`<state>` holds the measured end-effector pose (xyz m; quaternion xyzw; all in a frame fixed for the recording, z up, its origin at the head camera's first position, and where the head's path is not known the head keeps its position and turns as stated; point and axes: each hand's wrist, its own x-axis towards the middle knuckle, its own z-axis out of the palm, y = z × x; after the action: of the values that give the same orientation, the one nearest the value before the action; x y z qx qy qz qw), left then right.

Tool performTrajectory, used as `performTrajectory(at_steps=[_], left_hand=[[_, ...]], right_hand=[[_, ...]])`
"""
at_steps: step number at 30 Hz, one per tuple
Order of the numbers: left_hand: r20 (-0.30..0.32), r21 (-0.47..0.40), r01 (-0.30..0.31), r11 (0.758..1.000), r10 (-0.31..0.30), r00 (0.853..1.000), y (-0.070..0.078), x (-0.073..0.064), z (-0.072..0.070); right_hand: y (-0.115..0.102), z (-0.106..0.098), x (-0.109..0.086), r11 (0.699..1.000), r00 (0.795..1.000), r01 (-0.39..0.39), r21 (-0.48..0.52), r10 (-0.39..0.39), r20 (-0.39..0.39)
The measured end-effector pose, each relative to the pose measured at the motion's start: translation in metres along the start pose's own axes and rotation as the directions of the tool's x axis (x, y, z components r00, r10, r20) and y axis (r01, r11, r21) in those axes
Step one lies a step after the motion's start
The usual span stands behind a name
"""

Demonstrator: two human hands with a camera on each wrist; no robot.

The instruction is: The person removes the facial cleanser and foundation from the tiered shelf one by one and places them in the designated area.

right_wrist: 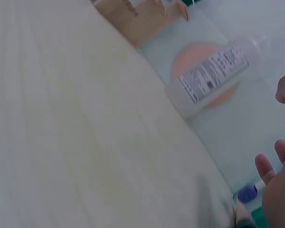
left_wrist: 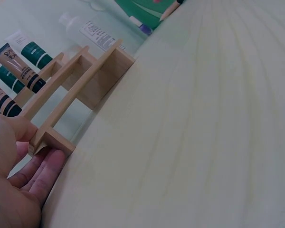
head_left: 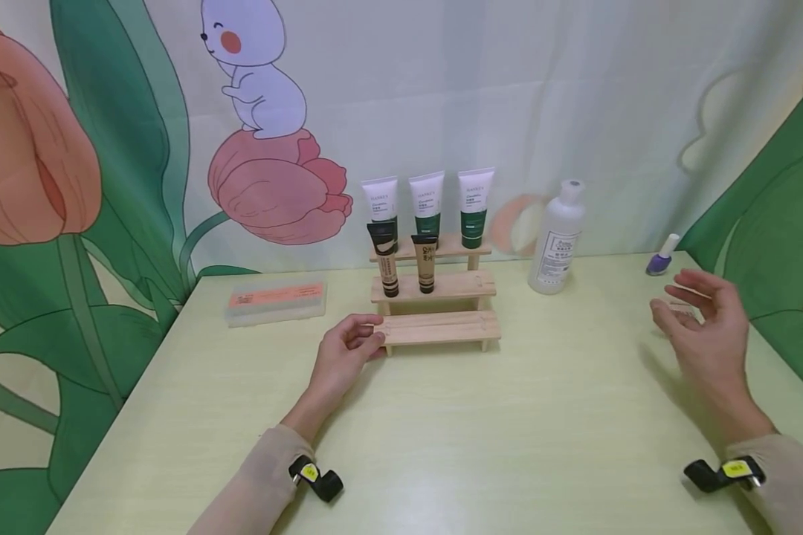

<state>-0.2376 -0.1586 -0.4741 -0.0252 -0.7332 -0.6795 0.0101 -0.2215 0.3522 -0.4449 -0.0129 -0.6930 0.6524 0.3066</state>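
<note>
My left hand (head_left: 344,349) grips the left end of the lowest step of a three-tier wooden display rack (head_left: 442,329). In the left wrist view its thumb lies at the top of the step's end (left_wrist: 38,135), with the fingers (left_wrist: 50,173) beneath. White-and-green tubes (head_left: 473,208) stand on the top tier. Two beige tubes with black caps (head_left: 426,264) stand on the middle one. At the right, my right hand (head_left: 709,327) hovers over the table, fingers loosely bent. Behind it is a small pale labelled item (head_left: 684,309), mostly hidden; its kind is unclear.
Right of the rack stands a white labelled bottle (head_left: 558,241). A small purple bottle with a white cap (head_left: 662,255) is near the back right edge. Left of the rack lies a flat translucent case with an orange label (head_left: 277,303). A printed curtain (head_left: 442,89) hangs behind the table.
</note>
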Motion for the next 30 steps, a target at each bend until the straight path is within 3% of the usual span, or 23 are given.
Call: performTrajectory(at_steps=[8,11,18,24,30], left_hand=[[0.005,-0.019,0.005,1.000,-0.005,1.000,-0.003,0.001,-0.001],[0.007,-0.024,0.005,1.000,-0.005,1.000,-0.002,0.000,-0.001],[0.014,-0.037,-0.001,0.999,0.001,1.000,0.000,0.000,0.000],[0.010,-0.021,-0.005,1.000,0.006,1.000,0.000,0.000,-0.001],[0.000,-0.016,0.000,1.000,0.000,1.000,-0.002,0.001,-0.002]], right_hand=[[-0.019,0.048,-0.005,0.991,0.988,0.097,-0.090,-0.085,0.131],[-0.024,0.071,-0.007,0.990,0.979,0.119,-0.072,-0.105,0.174],[-0.037,0.125,-0.015,0.985,0.951,0.126,0.121,-0.155,0.268],[-0.046,0.167,-0.023,0.981,0.918,0.155,0.116,-0.187,0.351],[-0.048,0.204,-0.028,0.985,0.892,0.124,0.118,-0.163,0.422]])
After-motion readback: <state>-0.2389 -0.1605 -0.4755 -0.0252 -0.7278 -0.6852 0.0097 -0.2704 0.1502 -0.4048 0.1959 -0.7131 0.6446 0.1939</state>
